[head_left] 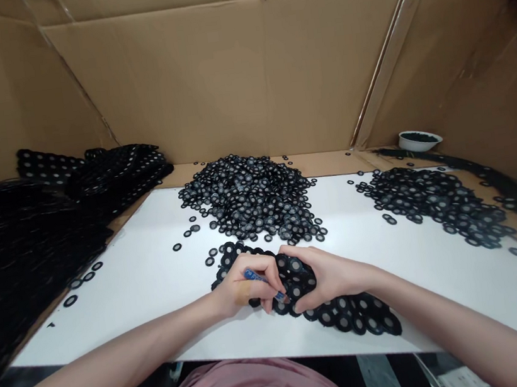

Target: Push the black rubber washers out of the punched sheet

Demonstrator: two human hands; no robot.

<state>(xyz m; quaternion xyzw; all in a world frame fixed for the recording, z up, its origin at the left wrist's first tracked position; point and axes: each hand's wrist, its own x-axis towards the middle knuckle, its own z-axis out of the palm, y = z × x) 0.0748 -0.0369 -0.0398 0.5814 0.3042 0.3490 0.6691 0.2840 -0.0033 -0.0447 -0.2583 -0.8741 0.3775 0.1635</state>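
Observation:
A strip of black discs with pale round centres, joined in rows [344, 320], lies slantwise near the front of the white board. My left hand [244, 284] is closed around a slim blue tool with pale lettering [254, 276]. Its lower end points down at the strip; I cannot make out the tip. My right hand [330, 271] grips a raised, bunched part of the strip between thumb and fingers, right beside the tool. Part of the strip is hidden under both hands.
Loose black rings form a big heap [249, 198] behind my hands and another heap [435, 202] at the right. More black strips [117, 174] pile up at the left. A white bowl [419, 140] stands at the back right. Cardboard walls [204, 73] enclose the white board [153, 264].

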